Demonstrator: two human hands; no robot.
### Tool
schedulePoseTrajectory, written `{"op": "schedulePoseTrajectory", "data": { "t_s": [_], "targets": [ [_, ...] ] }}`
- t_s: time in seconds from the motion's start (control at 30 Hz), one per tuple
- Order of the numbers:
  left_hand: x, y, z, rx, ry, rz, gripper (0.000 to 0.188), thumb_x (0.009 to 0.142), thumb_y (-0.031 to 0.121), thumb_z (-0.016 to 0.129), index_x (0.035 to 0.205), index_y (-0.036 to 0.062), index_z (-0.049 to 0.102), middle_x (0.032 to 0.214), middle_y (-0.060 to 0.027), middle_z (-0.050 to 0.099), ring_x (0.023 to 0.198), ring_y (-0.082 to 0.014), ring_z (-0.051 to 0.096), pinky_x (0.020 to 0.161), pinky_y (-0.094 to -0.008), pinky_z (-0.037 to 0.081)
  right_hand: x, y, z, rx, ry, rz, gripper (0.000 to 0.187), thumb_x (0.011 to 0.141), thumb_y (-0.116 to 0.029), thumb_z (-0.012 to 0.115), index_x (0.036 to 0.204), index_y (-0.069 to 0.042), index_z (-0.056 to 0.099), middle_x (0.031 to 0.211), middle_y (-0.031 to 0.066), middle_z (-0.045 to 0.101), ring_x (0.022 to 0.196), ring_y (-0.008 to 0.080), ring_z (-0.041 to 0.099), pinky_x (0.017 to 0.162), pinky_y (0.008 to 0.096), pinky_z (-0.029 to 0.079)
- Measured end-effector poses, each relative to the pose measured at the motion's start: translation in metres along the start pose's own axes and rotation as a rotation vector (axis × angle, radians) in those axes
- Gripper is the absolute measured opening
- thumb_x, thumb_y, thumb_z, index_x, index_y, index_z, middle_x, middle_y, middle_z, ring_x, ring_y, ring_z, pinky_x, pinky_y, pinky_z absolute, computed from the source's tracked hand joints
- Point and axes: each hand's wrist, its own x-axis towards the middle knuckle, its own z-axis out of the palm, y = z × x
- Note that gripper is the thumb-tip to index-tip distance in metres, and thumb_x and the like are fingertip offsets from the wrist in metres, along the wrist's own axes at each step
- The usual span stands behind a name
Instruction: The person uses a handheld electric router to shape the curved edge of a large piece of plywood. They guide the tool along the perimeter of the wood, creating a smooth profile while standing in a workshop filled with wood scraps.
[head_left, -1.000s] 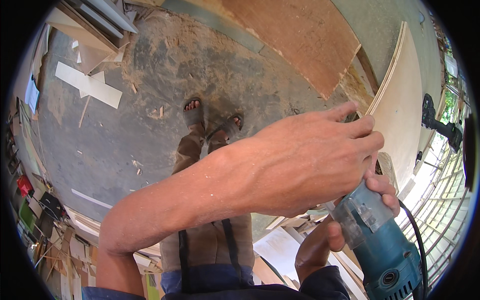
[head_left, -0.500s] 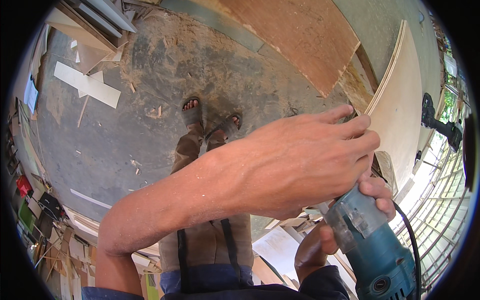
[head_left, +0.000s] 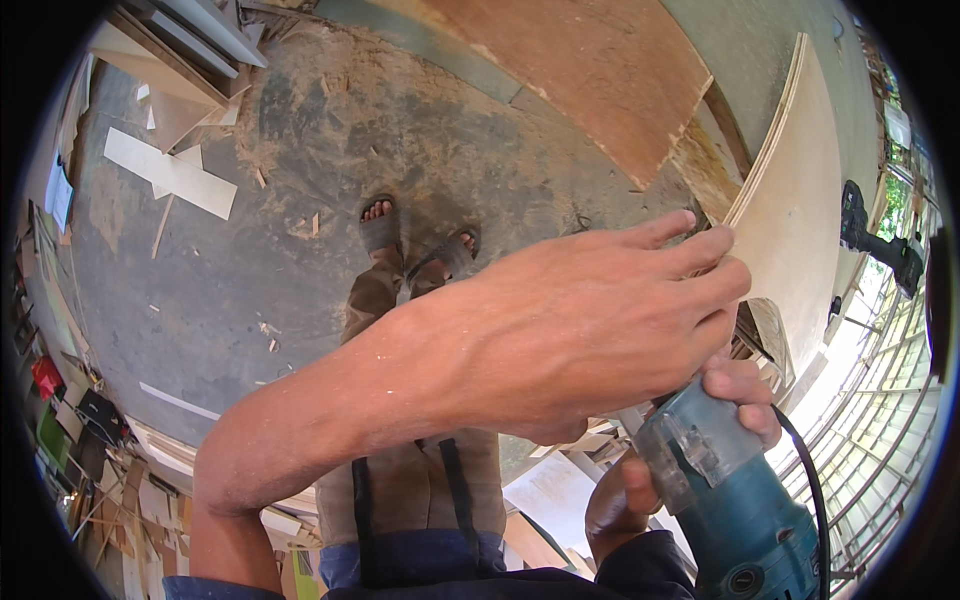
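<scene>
A teal trim router (head_left: 740,520) with a clear plastic guard sits at the lower right, its black cord running down its right side. My right hand (head_left: 745,392) is wrapped round the guard end, fingers on the far side and thumb on the near side. Reaching across from the left, my left hand (head_left: 640,300) lies over the router's nose, back of the hand up. Its little finger stretches out while the others curl down; the thumb and whatever they pinch are hidden. Just beyond those fingers rises the layered edge of a curved plywood panel (head_left: 800,190).
A brown plywood sheet (head_left: 590,75) lies at the far side. A black cordless drill (head_left: 880,240) rests at the right. White offcuts (head_left: 170,170) and stacked boards (head_left: 180,50) are on the left of the dusty concrete floor (head_left: 250,240). More scraps (head_left: 130,510) pile up at lower left.
The router and both hands have shifted slightly left. The left fingers stay curled over the router's nose, and the right hand keeps its grip.
</scene>
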Motion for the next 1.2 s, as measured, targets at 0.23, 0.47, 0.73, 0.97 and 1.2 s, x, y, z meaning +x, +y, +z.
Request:
{"op": "schedulePoseTrajectory", "data": {
  "t_s": [0.23, 0.47, 0.73, 0.97, 1.2],
  "targets": [
    [0.003, 0.0, -0.002, 0.019, -0.02, 0.003, 0.051, 0.057, 0.007, 0.091, 0.105, 0.0007, 0.076, 0.118, -0.0068, 0.065, 0.124, -0.0266, 0.059, 0.119, -0.0394, 0.047, -0.001, -0.002, 0.0, 0.004, 0.029, 0.032, 0.097, 0.069, -0.033, 0.09, 0.148, -0.015, 0.037, 0.13, 0.0112, 0.05, 0.122, 0.0291, 0.049, 0.113, 0.0457, 0.038],
    [0.003, 0.002, 0.001, 0.037, -0.028, 0.0, 0.047, 0.058, 0.008, 0.09, 0.102, 0.0005, 0.076, 0.115, -0.0069, 0.065, 0.12, -0.0257, 0.059, 0.116, -0.0383, 0.047, -0.001, -0.004, 0.001, -0.007, 0.042, 0.03, 0.097, 0.07, -0.033, 0.089, 0.149, -0.015, 0.035, 0.132, 0.0117, 0.051, 0.122, 0.0293, 0.05, 0.112, 0.0447, 0.04],
    [0.002, 0.005, 0.003, 0.056, -0.013, 0.016, 0.045, 0.062, 0.008, 0.089, 0.104, 0.0005, 0.074, 0.115, -0.0071, 0.066, 0.121, -0.0255, 0.059, 0.117, -0.0391, 0.046, -0.006, -0.002, -0.002, -0.026, 0.032, -0.004, 0.097, 0.071, -0.034, 0.089, 0.15, -0.014, 0.035, 0.132, 0.012, 0.052, 0.122, 0.0292, 0.051, 0.111, 0.0436, 0.042],
    [-0.002, 0.01, 0.006, 0.079, -0.012, 0.018, 0.036, 0.071, 0.007, 0.083, 0.104, -0.0004, 0.073, 0.113, -0.0076, 0.065, 0.121, -0.0253, 0.06, 0.118, -0.041, 0.045, -0.012, -0.001, -0.002, -0.03, 0.064, -0.015, 0.098, 0.072, -0.033, 0.09, 0.15, -0.013, 0.034, 0.133, 0.0123, 0.051, 0.122, 0.0297, 0.05, 0.11, 0.0439, 0.043],
    [-0.005, 0.012, 0.016, 0.032, 0.046, 0.023, 0.026, 0.077, 0.004, 0.078, 0.102, 0.0, 0.072, 0.11, -0.0086, 0.066, 0.118, -0.0249, 0.061, 0.117, -0.0411, 0.045, -0.022, 0.004, -0.006, -0.007, 0.083, -0.028, 0.101, 0.072, -0.028, 0.092, 0.152, -0.013, 0.033, 0.137, 0.0132, 0.05, 0.128, 0.0321, 0.05, 0.114, 0.0443, 0.042]
  ]
}}
